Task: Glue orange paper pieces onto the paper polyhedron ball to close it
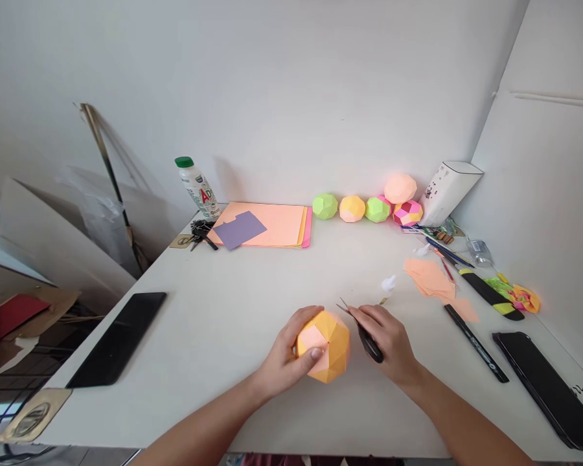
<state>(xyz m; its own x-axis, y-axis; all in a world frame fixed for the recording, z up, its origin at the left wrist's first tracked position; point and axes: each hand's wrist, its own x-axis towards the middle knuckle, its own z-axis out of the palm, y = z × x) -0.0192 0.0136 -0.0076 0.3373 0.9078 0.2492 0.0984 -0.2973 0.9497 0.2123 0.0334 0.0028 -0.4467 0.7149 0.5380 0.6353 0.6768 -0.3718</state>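
Note:
My left hand is wrapped round a faceted paper ball of orange and pale pink pieces, its thumb lying on the near face. To the right, my right hand grips small scissors with black handles. Their thin blades point up and left, slightly parted, close to the ball's upper right side but seemingly apart from it. Just beyond the right hand lies a small item with a white cap, partly hidden by the fingers.
Several finished paper balls line the wall beside a white box. Coloured paper sheets, keys and a bottle stand back left. Peach scraps, a cutter, a black marker and phone-like objects lie at the sides.

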